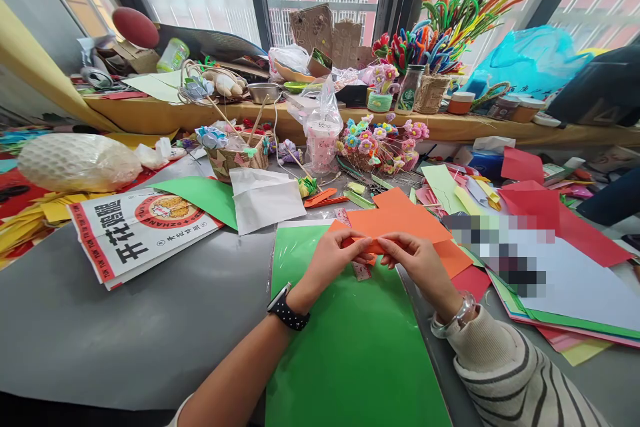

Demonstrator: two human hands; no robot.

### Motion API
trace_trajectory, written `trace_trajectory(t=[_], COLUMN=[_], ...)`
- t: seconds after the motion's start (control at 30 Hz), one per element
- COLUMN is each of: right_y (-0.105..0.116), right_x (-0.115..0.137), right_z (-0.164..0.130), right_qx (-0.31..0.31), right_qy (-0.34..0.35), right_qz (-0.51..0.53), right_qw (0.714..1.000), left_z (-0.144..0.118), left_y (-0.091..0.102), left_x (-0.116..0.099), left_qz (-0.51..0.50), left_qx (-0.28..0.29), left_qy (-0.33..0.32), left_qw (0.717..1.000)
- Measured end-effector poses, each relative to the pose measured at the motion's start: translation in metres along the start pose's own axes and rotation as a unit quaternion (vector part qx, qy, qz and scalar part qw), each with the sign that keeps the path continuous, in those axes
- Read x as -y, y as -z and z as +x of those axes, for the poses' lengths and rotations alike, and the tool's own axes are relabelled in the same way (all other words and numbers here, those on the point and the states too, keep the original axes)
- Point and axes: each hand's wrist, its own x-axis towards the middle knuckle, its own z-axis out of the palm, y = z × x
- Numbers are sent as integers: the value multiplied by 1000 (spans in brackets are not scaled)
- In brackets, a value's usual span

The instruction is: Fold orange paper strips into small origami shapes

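Observation:
Between my two hands is a small piece of orange paper (374,246), pinched at both ends. My left hand (336,255), with a dotted black watch band at the wrist, grips its left end with thumb and fingers. The other end sits between the thumb and fingers of my right hand (417,263), which wears a clear bangle. Larger orange sheets (400,213) lie just behind the hands. Beneath them is a green sheet (350,353) in a clear sleeve. A pink patterned strip (361,271) shows partly below the held paper.
To the left lie a printed paper bag (135,227) and a white tissue (265,199). Stacked coloured paper (575,280) covers the right side. Behind stand a lidded plastic cup (323,143), pipe-cleaner flowers (370,140) and a basket (235,159). A crowded ledge (300,117) runs below the windows.

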Motion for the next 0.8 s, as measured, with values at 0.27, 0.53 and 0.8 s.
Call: trace_trajectory(t=[0.27,0.53,0.8], right_y=[0,-2,-3], right_x=[-1,-1,-4], right_z=[0,2,3], right_qx=[3,16,-8], right_qy=[1,-19,11], right_qz=[-15,11,-32], right_qw=[1000,1000,999], left_z=[0,-1,-2], left_y=[1,1,2], left_x=[1,4,0], left_qz=[15,30,57], left_qx=[-34,-39,-29], left_qy=[-14,-34,-35], left_qw=[999,998,997])
